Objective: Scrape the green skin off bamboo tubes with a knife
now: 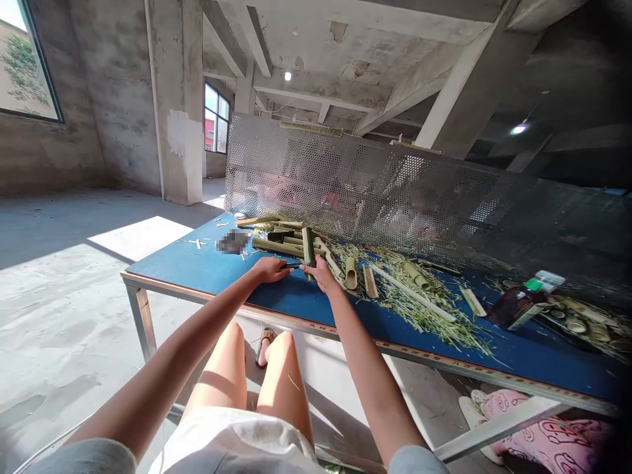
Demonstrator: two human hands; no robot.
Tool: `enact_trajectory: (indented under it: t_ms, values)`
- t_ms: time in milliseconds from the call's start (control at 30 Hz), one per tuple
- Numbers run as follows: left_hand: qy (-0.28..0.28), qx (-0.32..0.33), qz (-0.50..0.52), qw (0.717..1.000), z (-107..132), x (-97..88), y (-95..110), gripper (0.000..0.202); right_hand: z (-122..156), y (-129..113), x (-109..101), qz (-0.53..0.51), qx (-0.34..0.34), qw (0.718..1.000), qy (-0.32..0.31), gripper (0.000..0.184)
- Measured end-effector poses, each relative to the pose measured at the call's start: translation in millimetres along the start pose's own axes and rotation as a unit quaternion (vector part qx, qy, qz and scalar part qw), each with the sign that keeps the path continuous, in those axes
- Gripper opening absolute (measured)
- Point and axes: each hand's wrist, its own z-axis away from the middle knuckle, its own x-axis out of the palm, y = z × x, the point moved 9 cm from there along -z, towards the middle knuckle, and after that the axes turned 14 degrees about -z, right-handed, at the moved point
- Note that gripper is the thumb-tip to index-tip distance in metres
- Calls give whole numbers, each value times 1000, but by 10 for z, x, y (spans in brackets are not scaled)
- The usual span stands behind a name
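Observation:
My left hand (pixel 269 269) grips a small dark-handled knife (pixel 291 265), whose tip points toward my right hand (pixel 320 274). My right hand holds a length of green bamboo (pixel 308 247) upright on the blue tabletop (pixel 197 270). Just beyond my hands lies a loose pile of cut bamboo pieces (pixel 279 245). Pale green bamboo shavings (pixel 415 304) spread to the right, with split strips and short curved sections among them. The knife's blade is partly hidden by my fingers.
A perforated metal screen (pixel 375 191) stands along the table's far edge, with a person dimly visible behind it. A dark bottle (pixel 516 306) and a cluttered heap (pixel 582 322) sit at the right. A blurred patch (pixel 232 241) covers part of the tabletop. Pink cloth (pixel 543 428) lies below the table.

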Motion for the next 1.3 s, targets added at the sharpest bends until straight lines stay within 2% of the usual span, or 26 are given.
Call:
enact_trajectory:
  t_ms: [867, 1300]
  values:
    - [-9, -14, 14, 1000, 26, -72, 3, 47, -2, 23, -31, 68, -12, 998, 10, 42]
    - [-17, -31, 15, 999, 2, -38, -31, 45, 1, 47, -48, 96, -1, 995, 24, 39]
